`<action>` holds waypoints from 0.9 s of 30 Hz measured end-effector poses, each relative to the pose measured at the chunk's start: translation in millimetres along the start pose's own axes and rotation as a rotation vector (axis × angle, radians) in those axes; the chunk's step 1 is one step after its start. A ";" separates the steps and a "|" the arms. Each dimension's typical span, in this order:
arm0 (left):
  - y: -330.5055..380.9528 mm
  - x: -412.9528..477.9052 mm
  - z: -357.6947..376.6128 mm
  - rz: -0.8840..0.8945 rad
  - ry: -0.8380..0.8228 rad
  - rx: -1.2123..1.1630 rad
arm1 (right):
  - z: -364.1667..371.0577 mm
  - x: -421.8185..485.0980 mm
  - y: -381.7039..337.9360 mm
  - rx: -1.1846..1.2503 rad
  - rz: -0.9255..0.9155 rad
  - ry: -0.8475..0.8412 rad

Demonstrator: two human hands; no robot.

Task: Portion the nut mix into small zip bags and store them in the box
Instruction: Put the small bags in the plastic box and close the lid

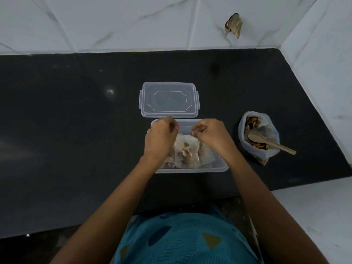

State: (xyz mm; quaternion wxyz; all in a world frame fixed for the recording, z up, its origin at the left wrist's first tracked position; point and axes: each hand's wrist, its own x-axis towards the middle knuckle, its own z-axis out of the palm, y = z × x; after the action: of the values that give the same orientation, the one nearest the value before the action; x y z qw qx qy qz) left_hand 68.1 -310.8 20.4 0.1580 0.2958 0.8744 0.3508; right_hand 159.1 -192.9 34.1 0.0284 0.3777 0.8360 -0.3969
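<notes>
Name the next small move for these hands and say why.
Probably lower the small zip bag into the box and let go. The left hand and right hand both pinch its top edge over the open box, where other filled bags already lie; the lid sits off behind it.

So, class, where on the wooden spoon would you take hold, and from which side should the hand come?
Grip the wooden spoon by the free end of its handle, coming from the right. Its bowl lies on the nut mix inside the open bag, while the handle slopes out over the rim to the right, clear of both.
</notes>
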 end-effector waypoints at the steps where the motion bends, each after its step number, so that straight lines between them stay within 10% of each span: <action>1: -0.4 5.4 -4.1 0.006 0.041 -0.019 | -4.8 4.9 -4.6 0.035 -0.012 0.023; 7: -24.7 66.4 -13.1 -0.019 0.206 0.066 | -21.6 66.8 -18.1 0.076 0.006 0.094; 13: -67.3 114.8 2.1 -0.088 0.027 0.362 | -9.5 126.6 -5.6 -0.021 0.121 0.093; 27: -75.2 130.2 11.2 -0.199 -0.007 0.167 | 0.0 164.9 2.4 -0.039 0.267 0.095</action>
State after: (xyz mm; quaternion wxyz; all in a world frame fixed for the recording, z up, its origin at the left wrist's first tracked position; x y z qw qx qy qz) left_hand -57.9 -266.8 -49.5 0.1699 0.2207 0.9250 0.2586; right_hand 43.1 -91.5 -24.7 0.0487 0.5032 0.7864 -0.3551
